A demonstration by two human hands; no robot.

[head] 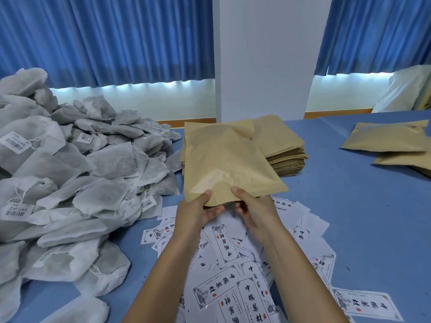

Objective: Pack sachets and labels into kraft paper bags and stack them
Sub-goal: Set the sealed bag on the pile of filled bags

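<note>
Tearing was judged possible if overpulled — kraft bag (224, 159) was pinched at its near edge by left hand (198, 209) and right hand (255, 207).

A blue surface (349, 206) carries everything. On its left side lies a big loose heap of sachets (70, 171), grey-white, some with strings and barcode tags, reaching from the near edge to the far edge. Just beside the heap, at the far middle, sits a neat stack of kraft paper bags (286, 157), flat and empty. White printed labels (233, 287) are strewn in overlapping layers across the near middle. Well apart at the right lie a few puffed kraft bags (384, 138), overlapping one another.
</note>
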